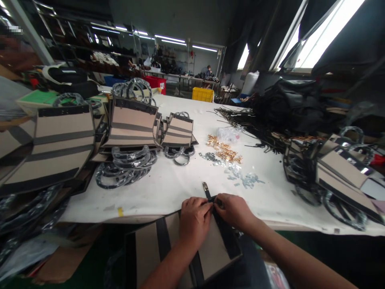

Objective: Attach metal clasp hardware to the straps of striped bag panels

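Note:
A beige bag panel (210, 249) with black bands lies tilted against the table's near edge, in front of me. My left hand (195, 220) is closed over its upper edge, thumb and fingertips pressed near the corner. Close beside it, my right hand (233, 209) is closed in a pinch at the same corner, on a black strap. Past the fingers the strap's free end sticks out over the table and carries a shiny metal fitting (205, 186). The exact spot between the fingertips is hidden.
On the white table (174, 192) lie gold metal fittings (228, 154), silver metal pieces (248, 179) and a clear plastic bag (228, 134). Stacked bag panels (132, 120) with plastic-wrapped handles (126, 166) stand left, more panels (345, 168) right. Black straps (258, 128) pile up behind.

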{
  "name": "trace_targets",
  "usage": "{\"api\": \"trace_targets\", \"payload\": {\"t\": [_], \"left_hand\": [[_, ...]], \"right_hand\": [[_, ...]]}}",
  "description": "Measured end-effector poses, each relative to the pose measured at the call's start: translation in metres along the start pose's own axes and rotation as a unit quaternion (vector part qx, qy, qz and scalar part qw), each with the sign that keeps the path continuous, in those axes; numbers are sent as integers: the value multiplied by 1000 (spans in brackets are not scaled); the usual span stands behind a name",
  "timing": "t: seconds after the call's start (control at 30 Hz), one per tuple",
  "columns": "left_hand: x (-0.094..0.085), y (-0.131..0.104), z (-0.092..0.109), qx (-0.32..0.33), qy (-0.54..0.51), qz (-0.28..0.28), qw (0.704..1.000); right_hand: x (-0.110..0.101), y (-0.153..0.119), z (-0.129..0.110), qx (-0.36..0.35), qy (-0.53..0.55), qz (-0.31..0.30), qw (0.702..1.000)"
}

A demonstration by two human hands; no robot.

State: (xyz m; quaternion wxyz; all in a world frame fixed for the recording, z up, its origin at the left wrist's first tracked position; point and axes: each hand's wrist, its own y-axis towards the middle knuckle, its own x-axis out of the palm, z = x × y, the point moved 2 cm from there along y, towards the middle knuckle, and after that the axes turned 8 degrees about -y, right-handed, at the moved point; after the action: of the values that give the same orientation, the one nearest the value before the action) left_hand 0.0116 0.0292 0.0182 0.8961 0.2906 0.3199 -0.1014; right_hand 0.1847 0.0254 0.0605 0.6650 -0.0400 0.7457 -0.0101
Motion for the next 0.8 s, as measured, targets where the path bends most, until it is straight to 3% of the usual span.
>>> {"api": "trace_targets", "payload": {"t": [0.17,0.33,0.53,0.8], "left_hand": [[1,4,-3,-6,-29,7,1000],[1,6,-5,-7,-45,12,999],[4,6,-6,-15,-43,21,999],[3,8,-2,-18,-36,11,999]], "right_hand": [[-18,22,15,-6,56,-46,997],[-29,80,54,71,72,9,995],[-15,153,81,117,39,22,992],[0,190,85,81,-6,-10,997]]}}
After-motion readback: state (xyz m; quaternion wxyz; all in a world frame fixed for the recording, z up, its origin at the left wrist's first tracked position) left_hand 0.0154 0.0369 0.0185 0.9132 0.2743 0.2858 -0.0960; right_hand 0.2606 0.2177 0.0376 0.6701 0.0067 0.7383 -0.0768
